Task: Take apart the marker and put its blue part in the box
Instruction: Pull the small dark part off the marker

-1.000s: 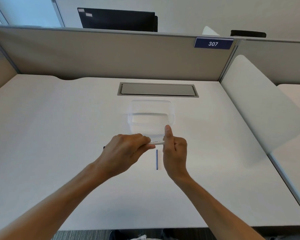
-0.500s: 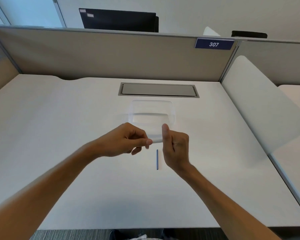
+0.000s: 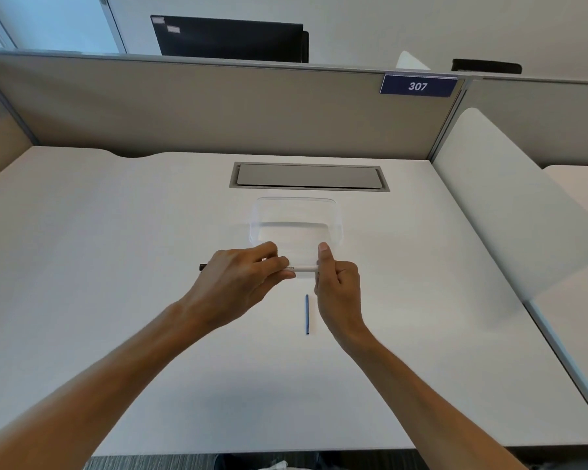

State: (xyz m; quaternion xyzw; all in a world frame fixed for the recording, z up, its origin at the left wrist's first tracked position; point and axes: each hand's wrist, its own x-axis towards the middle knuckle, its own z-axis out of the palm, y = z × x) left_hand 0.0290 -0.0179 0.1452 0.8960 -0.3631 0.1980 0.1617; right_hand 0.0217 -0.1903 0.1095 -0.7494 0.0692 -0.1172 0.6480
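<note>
I hold a white marker (image 3: 304,268) level above the desk, just in front of the clear plastic box (image 3: 296,220). My left hand (image 3: 241,278) is closed around its left part, and a dark end (image 3: 203,266) sticks out past that hand. My right hand (image 3: 336,279) grips the marker's right end, thumb pointing up. A thin blue rod (image 3: 307,314) lies on the desk below the marker, close to my right wrist and pointing away from me. The box holds nothing that I can see.
A grey cable hatch (image 3: 309,176) is set into the white desk (image 3: 116,266) behind the box. Beige partition walls (image 3: 218,110) close the back and left. A white rounded divider panel (image 3: 510,212) stands along the right side.
The hands drew together half a second ago and the marker was almost hidden; now they are apart again, with the white barrel showing between them and its dark end out to the left.
</note>
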